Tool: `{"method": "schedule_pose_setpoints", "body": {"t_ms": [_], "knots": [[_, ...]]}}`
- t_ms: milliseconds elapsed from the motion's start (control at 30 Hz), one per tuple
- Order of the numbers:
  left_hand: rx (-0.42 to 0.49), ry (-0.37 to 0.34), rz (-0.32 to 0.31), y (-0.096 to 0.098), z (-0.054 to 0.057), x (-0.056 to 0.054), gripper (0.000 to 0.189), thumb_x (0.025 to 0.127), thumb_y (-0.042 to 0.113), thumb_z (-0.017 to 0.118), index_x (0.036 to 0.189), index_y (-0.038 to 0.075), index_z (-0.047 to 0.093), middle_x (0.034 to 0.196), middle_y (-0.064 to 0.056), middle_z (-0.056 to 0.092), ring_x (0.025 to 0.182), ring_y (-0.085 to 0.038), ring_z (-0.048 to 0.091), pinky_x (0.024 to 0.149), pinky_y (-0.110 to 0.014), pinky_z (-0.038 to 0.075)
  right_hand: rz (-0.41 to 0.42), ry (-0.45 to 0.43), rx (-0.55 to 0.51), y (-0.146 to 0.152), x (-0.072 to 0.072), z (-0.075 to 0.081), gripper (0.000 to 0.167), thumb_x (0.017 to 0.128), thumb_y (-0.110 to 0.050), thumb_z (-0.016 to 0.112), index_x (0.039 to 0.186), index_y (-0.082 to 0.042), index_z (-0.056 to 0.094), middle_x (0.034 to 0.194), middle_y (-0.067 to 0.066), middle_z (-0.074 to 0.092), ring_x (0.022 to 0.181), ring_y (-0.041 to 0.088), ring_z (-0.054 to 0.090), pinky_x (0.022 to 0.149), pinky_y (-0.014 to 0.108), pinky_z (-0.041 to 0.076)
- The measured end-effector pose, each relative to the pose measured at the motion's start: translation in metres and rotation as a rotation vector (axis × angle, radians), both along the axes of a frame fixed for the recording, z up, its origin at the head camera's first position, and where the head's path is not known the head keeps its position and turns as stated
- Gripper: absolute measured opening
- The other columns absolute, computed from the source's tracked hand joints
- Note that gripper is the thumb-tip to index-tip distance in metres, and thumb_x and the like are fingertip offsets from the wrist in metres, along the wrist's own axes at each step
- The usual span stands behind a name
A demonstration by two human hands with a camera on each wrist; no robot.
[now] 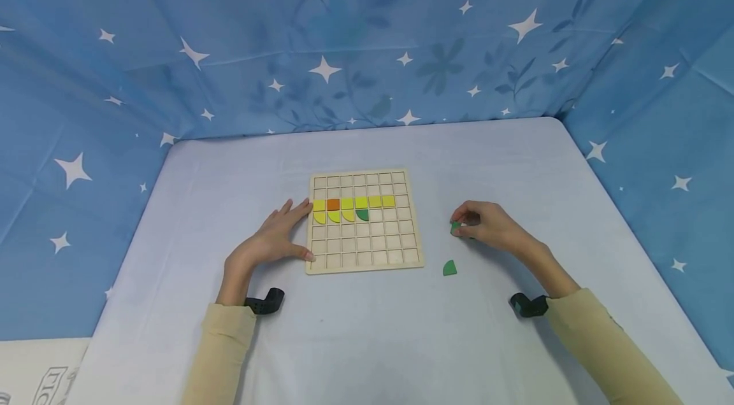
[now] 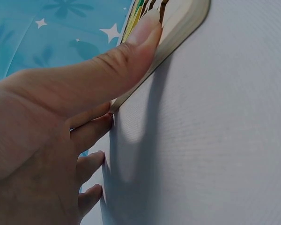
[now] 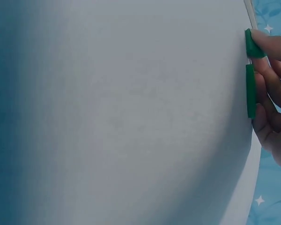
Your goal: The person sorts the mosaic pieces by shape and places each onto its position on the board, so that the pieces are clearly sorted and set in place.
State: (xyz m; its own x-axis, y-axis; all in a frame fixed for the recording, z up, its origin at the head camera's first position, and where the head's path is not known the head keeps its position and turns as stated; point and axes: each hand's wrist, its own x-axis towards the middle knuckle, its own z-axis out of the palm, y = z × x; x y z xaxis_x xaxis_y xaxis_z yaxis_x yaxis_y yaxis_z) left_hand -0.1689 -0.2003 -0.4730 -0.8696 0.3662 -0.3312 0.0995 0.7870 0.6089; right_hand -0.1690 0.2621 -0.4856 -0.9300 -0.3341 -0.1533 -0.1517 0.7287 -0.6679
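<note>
A wooden grid board (image 1: 395, 242) lies on the table. My left hand (image 1: 274, 236) spreads along its left side, the thumb (image 2: 143, 35) on the frame at the near corner and a fingertip at the edge higher up. To the board's right, my right hand (image 1: 487, 227) pinches a green piece (image 3: 254, 45) between thumb and forefinger, close over the table. A second green piece (image 3: 250, 91) is beside the other fingers, mostly hidden in the head view. Nearer the front lies a loose green quarter-circle piece (image 1: 450, 268).
On the board, yellow squares (image 1: 361, 202) and one orange square (image 1: 333, 204) form a row. Below it sit three yellow quarter-circles (image 1: 334, 217) and a green one (image 1: 362, 215). A white cloth covers the table (image 1: 367, 335); blue starry curtains (image 1: 344, 42) surround it.
</note>
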Motion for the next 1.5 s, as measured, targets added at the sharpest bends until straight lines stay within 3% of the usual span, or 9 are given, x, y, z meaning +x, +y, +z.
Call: {"method": "schedule_pose_setpoints", "body": {"t_ms": [167,500,667,900,1067,1333,1500], "knots": [[-0.014,0.008,-0.007,0.0,-0.001,0.0,0.115,0.072,0.033,0.093,0.164,0.012,0.027,0.173,-0.006,0.016,0.161,-0.036,-0.002,0.128,-0.063,0.002,0.002,0.031,-0.032,-0.003,-0.002,0.002,0.012,0.09,-0.009,0.078,0.101,-0.009,0.072,0.09,0.002,0.069,0.081,0.018,0.06,0.068,0.024,0.053],[-0.018,0.003,0.003,0.0,0.0,0.0,0.115,0.072,0.032,0.093,0.164,0.012,0.027,0.174,-0.004,0.015,0.161,-0.035,-0.003,0.128,-0.062,0.002,-0.027,-0.005,-0.098,-0.021,-0.013,0.011,0.012,0.098,-0.011,0.069,0.109,-0.009,0.073,0.096,0.009,0.071,0.072,0.02,0.066,0.057,0.03,0.054],[-0.012,0.005,0.0,-0.001,-0.001,0.0,0.116,0.072,0.034,0.093,0.164,0.012,0.027,0.174,-0.005,0.016,0.161,-0.035,-0.003,0.129,-0.061,0.002,-0.019,0.008,-0.122,-0.037,-0.02,0.01,0.016,0.096,-0.008,0.07,0.111,-0.006,0.074,0.104,0.011,0.072,0.074,0.019,0.069,0.062,0.029,0.058],[-0.006,0.002,-0.002,-0.001,-0.003,0.001,0.116,0.071,0.034,0.093,0.164,0.012,0.027,0.173,-0.005,0.016,0.161,-0.035,-0.003,0.129,-0.061,0.001,0.021,0.04,-0.197,-0.065,-0.032,0.013,0.025,0.091,-0.005,0.076,0.114,-0.004,0.065,0.103,0.012,0.07,0.092,0.022,0.067,0.075,0.026,0.056],[-0.005,0.007,-0.007,-0.002,-0.002,0.0,0.115,0.072,0.034,0.093,0.164,0.011,0.028,0.173,-0.005,0.017,0.161,-0.036,-0.003,0.129,-0.061,0.001,0.038,-0.003,-0.239,-0.083,-0.039,0.015,0.023,0.092,-0.005,0.075,0.113,-0.005,0.063,0.103,0.011,0.069,0.092,0.023,0.067,0.072,0.028,0.058],[-0.018,0.0,-0.006,-0.003,-0.001,-0.002,0.116,0.072,0.034,0.094,0.164,0.013,0.027,0.174,-0.003,0.016,0.161,-0.033,-0.003,0.129,-0.059,0.001,0.133,-0.026,-0.195,-0.108,-0.049,0.015,0.019,0.094,-0.007,0.074,0.112,-0.007,0.07,0.104,0.008,0.073,0.098,0.021,0.069,0.089,0.037,0.059],[-0.015,0.002,-0.009,-0.003,-0.001,-0.003,0.116,0.072,0.034,0.094,0.164,0.013,0.027,0.174,-0.003,0.016,0.161,-0.033,-0.003,0.129,-0.059,0.001,0.187,-0.049,-0.183,-0.12,-0.054,0.013,0.018,0.096,-0.008,0.071,0.114,-0.009,0.072,0.106,0.007,0.074,0.098,0.019,0.071,0.088,0.035,0.06]]}}
